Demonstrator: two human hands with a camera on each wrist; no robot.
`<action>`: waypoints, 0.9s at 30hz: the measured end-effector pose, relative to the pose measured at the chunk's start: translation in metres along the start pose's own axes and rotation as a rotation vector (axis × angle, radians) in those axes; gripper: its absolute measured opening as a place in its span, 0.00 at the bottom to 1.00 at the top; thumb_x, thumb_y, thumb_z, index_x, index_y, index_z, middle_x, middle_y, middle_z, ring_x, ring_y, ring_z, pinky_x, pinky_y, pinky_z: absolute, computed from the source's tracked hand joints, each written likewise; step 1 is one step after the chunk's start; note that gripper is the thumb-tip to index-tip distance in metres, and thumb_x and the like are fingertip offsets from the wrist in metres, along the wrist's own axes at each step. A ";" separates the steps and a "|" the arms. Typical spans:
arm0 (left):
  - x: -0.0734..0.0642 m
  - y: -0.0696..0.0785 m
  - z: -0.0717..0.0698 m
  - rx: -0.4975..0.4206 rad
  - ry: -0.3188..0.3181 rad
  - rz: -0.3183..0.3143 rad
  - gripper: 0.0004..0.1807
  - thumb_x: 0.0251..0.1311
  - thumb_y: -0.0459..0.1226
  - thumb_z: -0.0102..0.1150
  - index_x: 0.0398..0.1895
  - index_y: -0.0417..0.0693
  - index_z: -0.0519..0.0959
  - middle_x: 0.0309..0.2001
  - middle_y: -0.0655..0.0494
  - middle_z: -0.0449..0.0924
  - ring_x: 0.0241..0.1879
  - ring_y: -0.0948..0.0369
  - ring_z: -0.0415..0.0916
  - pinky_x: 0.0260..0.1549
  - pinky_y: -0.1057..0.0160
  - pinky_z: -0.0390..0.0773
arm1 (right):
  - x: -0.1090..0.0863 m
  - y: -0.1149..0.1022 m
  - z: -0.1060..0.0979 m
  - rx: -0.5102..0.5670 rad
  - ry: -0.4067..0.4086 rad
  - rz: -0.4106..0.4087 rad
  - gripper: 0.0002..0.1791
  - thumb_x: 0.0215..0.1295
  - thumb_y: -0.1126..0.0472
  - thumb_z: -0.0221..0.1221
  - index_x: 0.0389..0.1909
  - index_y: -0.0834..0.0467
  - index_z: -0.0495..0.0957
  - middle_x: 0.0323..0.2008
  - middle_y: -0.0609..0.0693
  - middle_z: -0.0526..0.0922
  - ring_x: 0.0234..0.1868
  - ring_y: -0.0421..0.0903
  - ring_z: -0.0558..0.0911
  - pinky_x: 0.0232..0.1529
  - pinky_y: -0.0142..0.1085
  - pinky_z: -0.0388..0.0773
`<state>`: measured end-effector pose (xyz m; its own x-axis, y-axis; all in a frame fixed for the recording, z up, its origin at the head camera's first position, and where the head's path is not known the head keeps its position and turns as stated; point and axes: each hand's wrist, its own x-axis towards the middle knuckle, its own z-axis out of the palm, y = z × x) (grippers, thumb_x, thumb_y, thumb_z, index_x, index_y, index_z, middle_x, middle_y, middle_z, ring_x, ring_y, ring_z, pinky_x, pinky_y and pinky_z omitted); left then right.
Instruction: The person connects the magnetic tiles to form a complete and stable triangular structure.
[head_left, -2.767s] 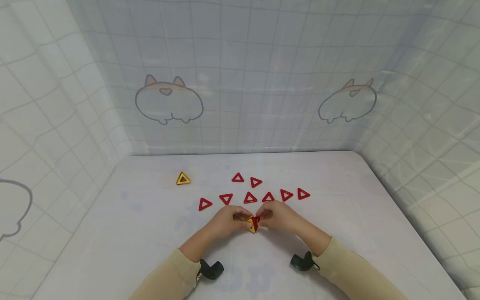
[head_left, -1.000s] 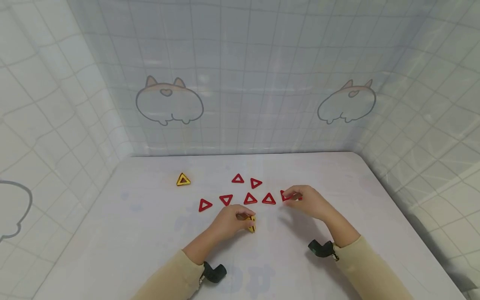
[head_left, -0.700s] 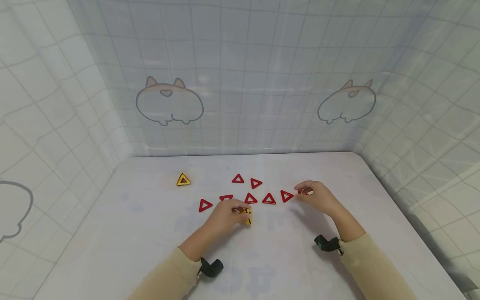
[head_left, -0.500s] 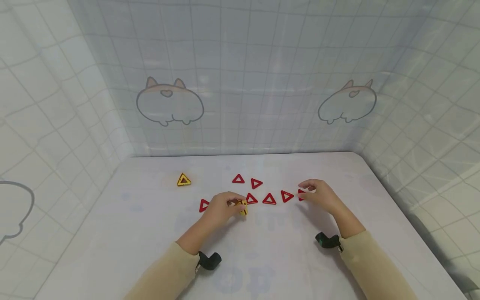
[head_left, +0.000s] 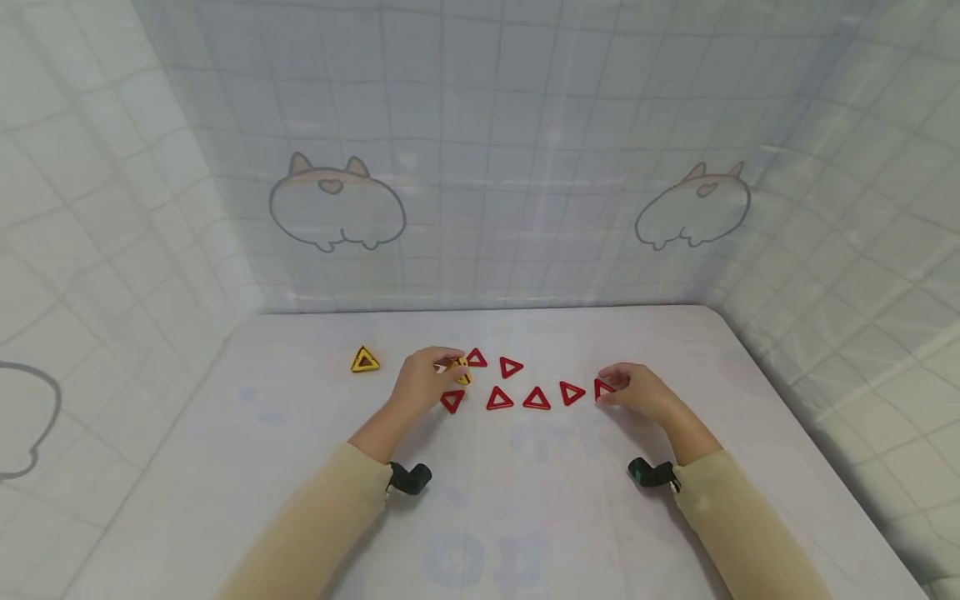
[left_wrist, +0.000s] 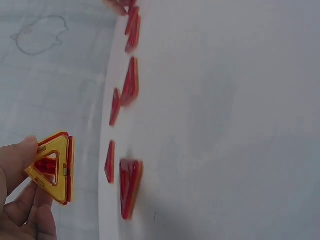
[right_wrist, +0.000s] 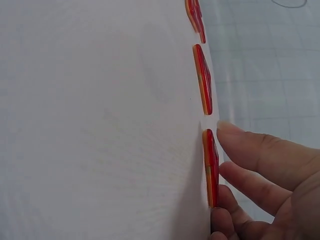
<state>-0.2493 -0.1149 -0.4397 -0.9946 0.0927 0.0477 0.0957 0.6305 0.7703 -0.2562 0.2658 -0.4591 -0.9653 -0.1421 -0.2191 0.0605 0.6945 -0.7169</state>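
Observation:
In the head view my left hand (head_left: 420, 387) pinches a small block of triangular magnetic tiles (head_left: 463, 372), raised at the back of the table. Up close in the left wrist view, the tile block (left_wrist: 64, 172) has a yellow face with a triangular hole, red edges and red inside. My right hand (head_left: 637, 388) is at the rightmost red triangle tile (head_left: 601, 390). In the right wrist view that red tile (right_wrist: 211, 170) lies flat; the thumb (right_wrist: 231, 130) is spread beyond one end, with other fingers close along its far side.
Other red triangle tiles lie in a loose row, including one (head_left: 537, 398) between the hands. Two more, such as the red tile (head_left: 511, 367), lie farther back. A yellow triangular piece (head_left: 364, 360) stands at the back left. Tiled-pattern walls (head_left: 495, 250) edge the table.
Both hands were together at the tile block near the middle. My left hand has carried it away to the back left, while the right hand has moved right to the end tile.

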 end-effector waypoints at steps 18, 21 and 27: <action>0.048 -0.032 -0.005 -0.006 0.120 -0.096 0.19 0.67 0.41 0.64 0.58 0.45 0.81 0.53 0.46 0.81 0.56 0.50 0.75 0.57 0.52 0.75 | 0.008 -0.001 0.006 -0.042 -0.012 0.024 0.25 0.55 0.63 0.73 0.54 0.59 0.77 0.49 0.57 0.78 0.49 0.54 0.75 0.51 0.48 0.75; 0.052 -0.037 -0.003 -0.015 0.139 -0.120 0.19 0.67 0.41 0.64 0.58 0.44 0.81 0.54 0.46 0.81 0.56 0.50 0.75 0.58 0.52 0.75 | 0.009 0.000 0.006 -0.047 -0.012 0.022 0.26 0.54 0.63 0.74 0.54 0.58 0.77 0.49 0.57 0.78 0.49 0.54 0.75 0.51 0.48 0.74; 0.056 -0.044 -0.002 -0.031 0.166 -0.146 0.19 0.67 0.41 0.64 0.57 0.43 0.81 0.54 0.45 0.80 0.56 0.50 0.75 0.59 0.52 0.74 | 0.008 -0.002 0.006 -0.047 -0.007 0.006 0.27 0.53 0.62 0.75 0.54 0.59 0.77 0.48 0.57 0.77 0.48 0.53 0.74 0.50 0.47 0.73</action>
<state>-0.3091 -0.1389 -0.4693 -0.9912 -0.1275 0.0358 -0.0489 0.6034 0.7960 -0.2621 0.2592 -0.4638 -0.9632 -0.1427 -0.2276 0.0539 0.7274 -0.6841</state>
